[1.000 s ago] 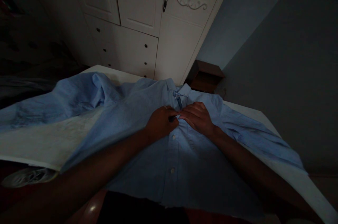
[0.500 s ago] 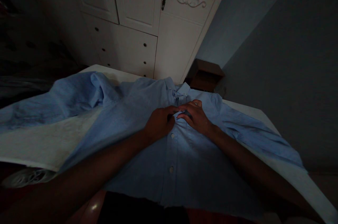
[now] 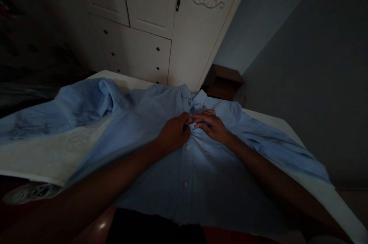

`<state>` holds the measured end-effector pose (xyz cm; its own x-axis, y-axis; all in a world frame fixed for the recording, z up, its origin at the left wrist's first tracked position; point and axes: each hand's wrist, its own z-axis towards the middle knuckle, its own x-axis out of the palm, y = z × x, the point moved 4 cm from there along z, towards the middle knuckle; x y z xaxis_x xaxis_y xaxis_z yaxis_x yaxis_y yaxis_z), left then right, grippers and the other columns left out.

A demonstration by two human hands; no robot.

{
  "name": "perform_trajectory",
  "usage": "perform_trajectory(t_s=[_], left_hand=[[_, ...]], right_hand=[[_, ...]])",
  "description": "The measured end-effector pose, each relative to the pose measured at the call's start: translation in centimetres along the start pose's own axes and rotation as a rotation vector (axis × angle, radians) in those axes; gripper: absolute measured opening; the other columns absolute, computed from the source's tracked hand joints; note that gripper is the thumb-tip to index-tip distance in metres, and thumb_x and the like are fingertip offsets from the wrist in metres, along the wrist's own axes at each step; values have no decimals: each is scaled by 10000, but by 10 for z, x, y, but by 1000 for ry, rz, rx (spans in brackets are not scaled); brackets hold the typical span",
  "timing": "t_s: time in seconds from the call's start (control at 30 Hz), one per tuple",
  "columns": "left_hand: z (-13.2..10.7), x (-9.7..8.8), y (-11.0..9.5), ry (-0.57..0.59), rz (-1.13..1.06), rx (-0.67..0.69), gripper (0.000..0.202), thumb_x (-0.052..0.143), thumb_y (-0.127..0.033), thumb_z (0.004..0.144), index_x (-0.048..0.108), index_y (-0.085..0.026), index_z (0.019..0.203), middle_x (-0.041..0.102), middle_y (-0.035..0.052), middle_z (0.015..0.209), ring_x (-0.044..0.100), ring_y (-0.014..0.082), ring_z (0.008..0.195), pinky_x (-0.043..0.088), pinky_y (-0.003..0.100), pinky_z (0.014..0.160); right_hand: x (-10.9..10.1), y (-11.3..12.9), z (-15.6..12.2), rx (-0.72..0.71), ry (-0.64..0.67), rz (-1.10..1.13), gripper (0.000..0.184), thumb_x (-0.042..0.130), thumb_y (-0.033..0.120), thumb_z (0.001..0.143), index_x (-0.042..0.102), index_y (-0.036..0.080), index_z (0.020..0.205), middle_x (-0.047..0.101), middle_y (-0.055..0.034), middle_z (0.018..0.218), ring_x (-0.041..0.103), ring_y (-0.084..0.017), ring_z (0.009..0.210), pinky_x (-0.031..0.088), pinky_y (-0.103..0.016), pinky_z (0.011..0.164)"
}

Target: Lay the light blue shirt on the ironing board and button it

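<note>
A light blue button-up shirt (image 3: 149,121) lies front-up on a white table (image 3: 51,156), its collar (image 3: 198,98) toward the far side. Both my hands meet at the shirt's placket just below the collar. My left hand (image 3: 174,133) is curled, its fingertips pinching the left edge of the placket. My right hand (image 3: 211,126) pinches the right edge against it. Two white buttons (image 3: 188,147) show lower down the front. One sleeve spreads far left, the other runs right.
A white wardrobe (image 3: 149,22) with drawers and dark handles stands behind the table. A small brown wooden box (image 3: 222,81) sits past the table's far edge by a grey-blue wall. The room is dim; dark clutter lies far left.
Both hands have crept a little up the placket toward the collar and stay pinched together on the fabric. The shirt itself has hardly shifted.
</note>
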<state>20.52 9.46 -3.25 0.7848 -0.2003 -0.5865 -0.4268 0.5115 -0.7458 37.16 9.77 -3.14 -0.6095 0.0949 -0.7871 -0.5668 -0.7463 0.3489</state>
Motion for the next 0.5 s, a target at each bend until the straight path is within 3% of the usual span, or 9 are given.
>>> perform_trajectory(t_s=[0.5], left_hand=[[1,-1,-2,46,59,65,180,527,-118,798,561,-188,961,706,37,900,678,155,843,532,284,798]], right_hand=[[1,5,-2,-27,16,-57,237,476,317,982,620,234,1150,714,-41,912,615,-187,823,402,-392,851]])
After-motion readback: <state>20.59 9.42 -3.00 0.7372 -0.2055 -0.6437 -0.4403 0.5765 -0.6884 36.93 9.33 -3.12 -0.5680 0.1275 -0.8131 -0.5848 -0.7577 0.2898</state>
